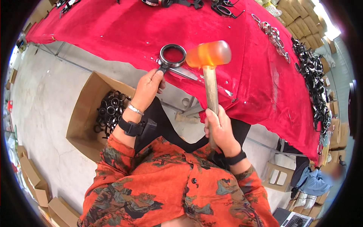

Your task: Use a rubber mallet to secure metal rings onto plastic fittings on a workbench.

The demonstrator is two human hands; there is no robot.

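Observation:
My left hand (147,90) is closed around the short handle of a black ring-shaped frame (163,63), like a magnifying glass frame. The ring is at the near edge of the red cloth; whether a lens sits in it I cannot tell. A mallet (209,55) with a translucent amber head and a wooden handle is gripped in my right hand (222,130). Its head is raised just right of the ring, apart from it or barely overlapping in view. Partly behind the ring, a flat silvery metal strip (184,72) lies on the cloth.
The red-covered table (124,28) spans the far side. A cardboard box (81,117) with several black rings (111,109) stands at left. Silvery rings (275,38) and a pile of black frames (312,81) lie at right. Another person (315,181) sits at lower right.

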